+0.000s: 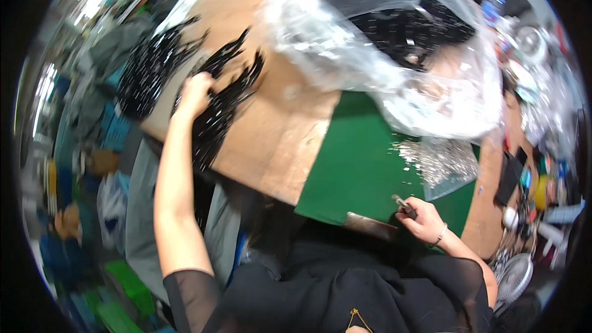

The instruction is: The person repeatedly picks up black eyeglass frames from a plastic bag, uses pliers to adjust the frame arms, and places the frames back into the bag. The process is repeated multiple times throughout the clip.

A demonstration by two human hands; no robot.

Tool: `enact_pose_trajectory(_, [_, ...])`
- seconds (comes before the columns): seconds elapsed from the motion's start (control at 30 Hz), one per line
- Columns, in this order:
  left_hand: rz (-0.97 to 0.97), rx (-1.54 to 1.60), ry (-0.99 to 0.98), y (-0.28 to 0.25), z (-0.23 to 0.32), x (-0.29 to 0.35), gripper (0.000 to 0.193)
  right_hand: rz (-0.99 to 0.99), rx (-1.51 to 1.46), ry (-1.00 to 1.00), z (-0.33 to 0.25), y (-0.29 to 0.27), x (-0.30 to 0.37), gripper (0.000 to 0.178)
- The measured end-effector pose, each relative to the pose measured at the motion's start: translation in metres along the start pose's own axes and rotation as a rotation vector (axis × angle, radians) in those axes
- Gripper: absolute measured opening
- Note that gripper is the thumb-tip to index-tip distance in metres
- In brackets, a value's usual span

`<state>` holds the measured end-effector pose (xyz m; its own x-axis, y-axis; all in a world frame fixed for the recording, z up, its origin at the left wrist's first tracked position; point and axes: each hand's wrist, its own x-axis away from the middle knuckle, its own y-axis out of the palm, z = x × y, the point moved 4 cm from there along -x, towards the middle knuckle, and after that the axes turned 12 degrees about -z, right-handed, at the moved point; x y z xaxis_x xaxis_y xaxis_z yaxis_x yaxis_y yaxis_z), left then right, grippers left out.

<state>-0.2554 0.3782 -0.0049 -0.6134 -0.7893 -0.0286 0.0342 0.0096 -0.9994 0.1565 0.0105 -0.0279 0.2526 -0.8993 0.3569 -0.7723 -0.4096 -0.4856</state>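
low in the frame, the right hand (422, 221) pinches a small dark tool (404, 203) over the green mat (357, 166). upper left, the left hand (196, 94) grips the black strips (219, 111), running diagonally up-right.
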Motion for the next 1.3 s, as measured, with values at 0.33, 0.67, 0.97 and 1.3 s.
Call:
enact_pose_trajectory(0.33, [-0.321,0.187,0.408,-0.062,0.245,-0.015,0.048,0.175,-0.192,0.106,0.013,-0.027,0.038,0.014])
enact_pose_trajectory(0.67, [0.264,0.438,0.029,0.029,0.407,-0.2,0.031,0.184,-0.168,-0.015,0.02,-0.014,0.031,0.012])
enact_pose_trajectory(0.97, [0.288,1.18,0.414,-0.068,0.384,-0.122,0.029,0.192,0.436,-0.073,0.021,-0.023,0.025,0.042])
enact_pose_trajectory(1.3, [-0.181,1.718,0.069,-0.08,0.358,0.037,0.048,0.177,0.562,0.084,0.013,-0.017,0.021,0.052])
